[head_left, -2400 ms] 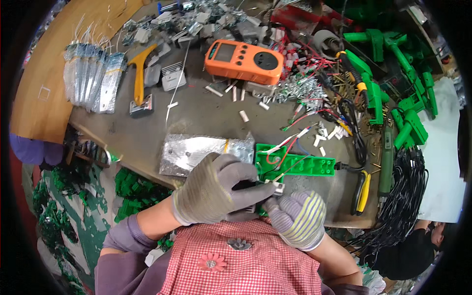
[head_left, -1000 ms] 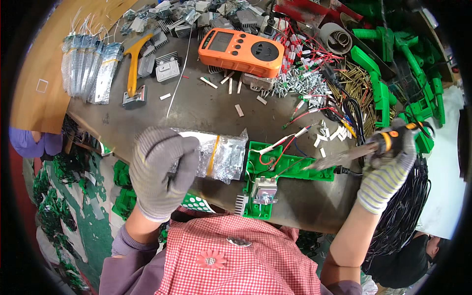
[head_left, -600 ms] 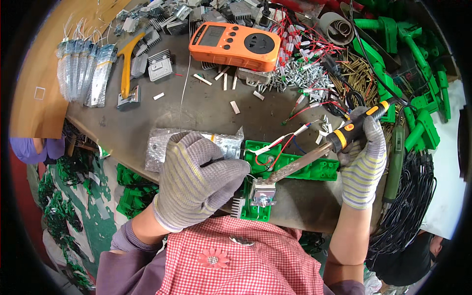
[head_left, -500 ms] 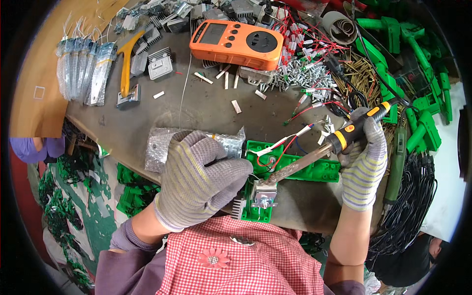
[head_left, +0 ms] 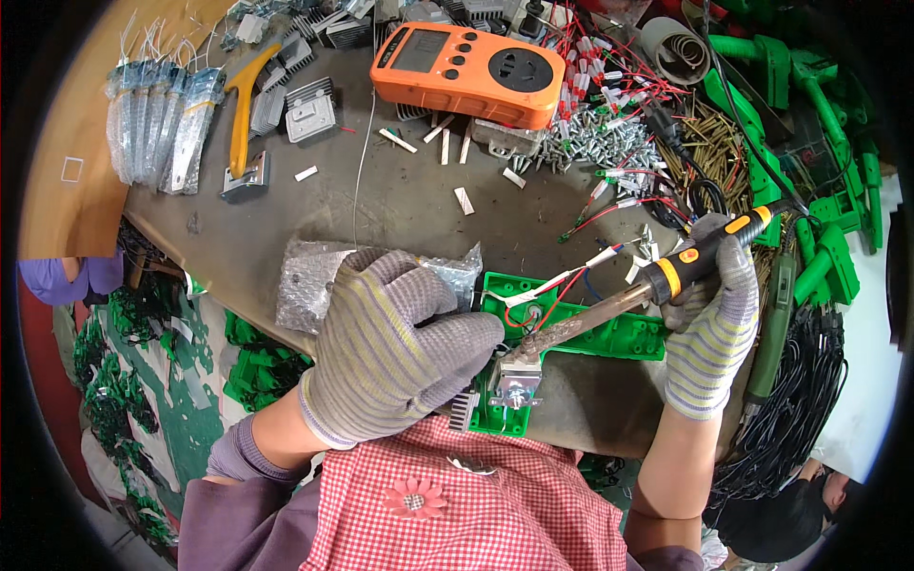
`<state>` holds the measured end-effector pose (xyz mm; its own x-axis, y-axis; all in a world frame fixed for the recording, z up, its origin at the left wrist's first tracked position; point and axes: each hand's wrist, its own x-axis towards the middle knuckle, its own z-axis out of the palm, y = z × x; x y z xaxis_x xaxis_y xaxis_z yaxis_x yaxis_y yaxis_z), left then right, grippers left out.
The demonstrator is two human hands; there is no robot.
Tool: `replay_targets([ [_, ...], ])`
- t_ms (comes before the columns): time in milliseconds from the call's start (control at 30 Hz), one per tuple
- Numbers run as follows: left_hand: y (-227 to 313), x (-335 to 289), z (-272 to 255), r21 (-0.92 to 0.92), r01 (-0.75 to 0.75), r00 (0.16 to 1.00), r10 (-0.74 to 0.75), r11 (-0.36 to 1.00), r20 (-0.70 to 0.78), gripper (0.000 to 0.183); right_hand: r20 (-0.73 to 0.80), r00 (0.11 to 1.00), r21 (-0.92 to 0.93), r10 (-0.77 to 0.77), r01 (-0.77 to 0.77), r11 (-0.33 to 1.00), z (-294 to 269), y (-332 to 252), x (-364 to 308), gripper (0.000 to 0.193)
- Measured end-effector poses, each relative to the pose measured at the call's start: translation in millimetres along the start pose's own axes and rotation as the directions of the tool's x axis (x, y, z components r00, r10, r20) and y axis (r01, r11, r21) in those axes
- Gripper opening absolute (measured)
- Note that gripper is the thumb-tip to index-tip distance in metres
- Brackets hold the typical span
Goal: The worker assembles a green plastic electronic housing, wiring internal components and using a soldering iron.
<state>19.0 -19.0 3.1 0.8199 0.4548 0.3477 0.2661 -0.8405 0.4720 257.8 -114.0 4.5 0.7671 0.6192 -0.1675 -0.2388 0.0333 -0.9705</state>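
Note:
My right hand (head_left: 714, 319), in a striped knit glove, is closed round the black and yellow handle of a soldering iron (head_left: 586, 324). The iron's tip points down left and meets the top of a small metal part with a heat sink (head_left: 517, 381). That part sits in the short leg of a green plastic housing (head_left: 609, 333), where red and white wires also lie. My gloved left hand (head_left: 400, 347) is pinched closed beside the iron's tip. A thin solder wire (head_left: 358, 190) runs down into it from above; the fingers hide its end. Under this hand lies a bubble-wrap bag (head_left: 309, 285).
An orange meter (head_left: 466, 71) stands at the back, with screws (head_left: 600, 143) and wired connectors to its right. Heat sinks (head_left: 310, 112) and a yellow-handled tool (head_left: 241, 114) lie back left. Green housings (head_left: 828, 257) and black cables (head_left: 785, 400) crowd the right. The iron's cord rises at the upper right.
My left fingertips have shifted slightly right, nearer the iron's tip. The iron stays on the metal part. The view has shifted a little.

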Motion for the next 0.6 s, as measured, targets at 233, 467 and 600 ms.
replay_targets([
  [233,-12,-5,-9,0.103,0.083,0.987,-0.067,0.991,-0.147,0.018,-0.046,0.999,0.015,0.009,-0.008,1.000,3,0,-2,0.031],
  [467,1,18,-12,0.075,0.151,0.971,-0.134,0.986,-0.198,0.031,0.010,1.000,0.026,0.020,-0.020,0.999,-2,2,0,0.031],
  [600,2,25,0,-0.064,0.097,0.989,-0.104,0.993,-0.108,0.035,0.020,1.000,0.004,0.009,-0.009,1.000,-7,2,-1,0.032],
])
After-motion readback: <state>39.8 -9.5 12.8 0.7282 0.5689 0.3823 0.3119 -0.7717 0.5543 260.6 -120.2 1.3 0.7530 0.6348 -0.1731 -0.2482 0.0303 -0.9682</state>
